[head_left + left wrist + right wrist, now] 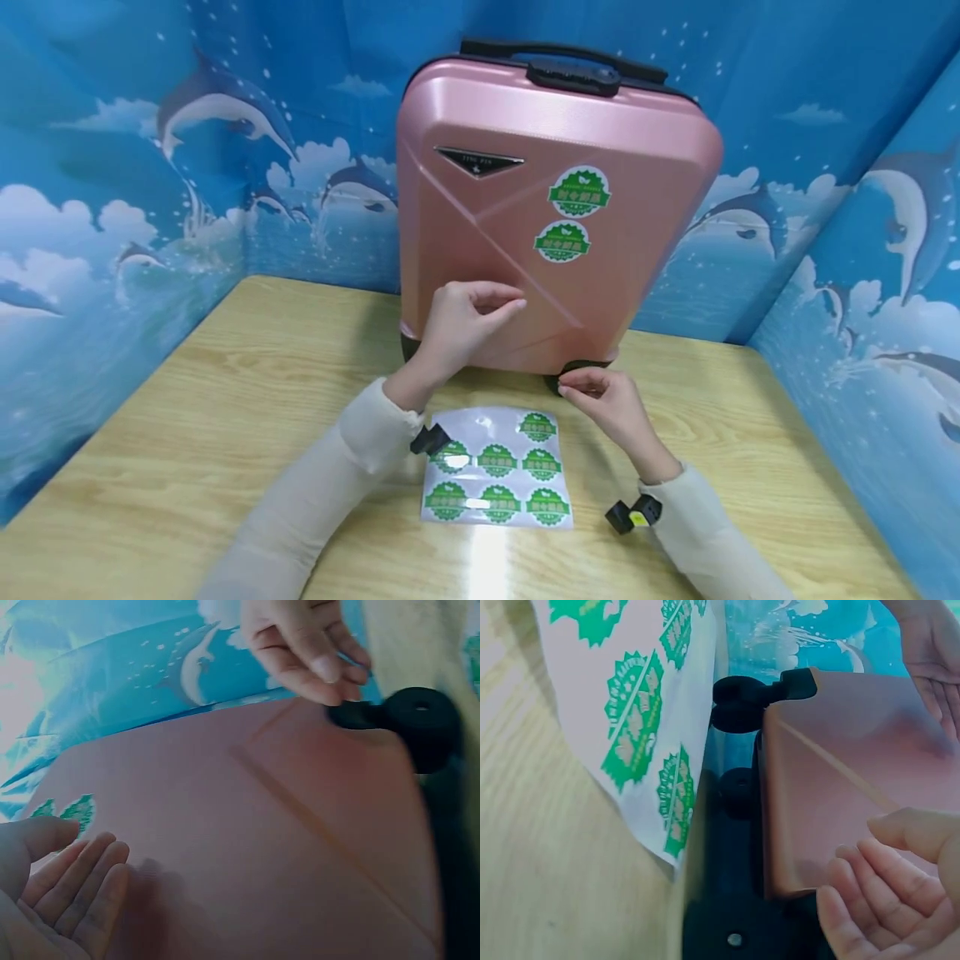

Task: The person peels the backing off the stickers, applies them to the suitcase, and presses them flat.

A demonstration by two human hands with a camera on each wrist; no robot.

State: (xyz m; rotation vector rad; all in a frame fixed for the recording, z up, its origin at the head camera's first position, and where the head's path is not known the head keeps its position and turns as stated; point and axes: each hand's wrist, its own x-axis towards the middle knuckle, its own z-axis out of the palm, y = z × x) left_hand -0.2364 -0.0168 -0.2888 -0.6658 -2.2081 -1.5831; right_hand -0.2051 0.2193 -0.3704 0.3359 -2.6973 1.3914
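Suitcase (517,212) is stood upright at upper centre of the frame, on the table (225,400). Two applications are noted on its front: an upper sticker (580,192) and, just below it, a lower sticker (562,242). Seven stickers (498,461) are left on the sheet (487,429) at lower centre; two bare places are found in its top row. Work is judged partly done, the sheet's stock being unapplied. Left hand (468,325) is held before the suitcase, thumb apart from loosely extended fingers; right hand (607,404) is held near its lower right corner, fingers softly bent, thumb clear of them. Nothing is seen pinched by either.
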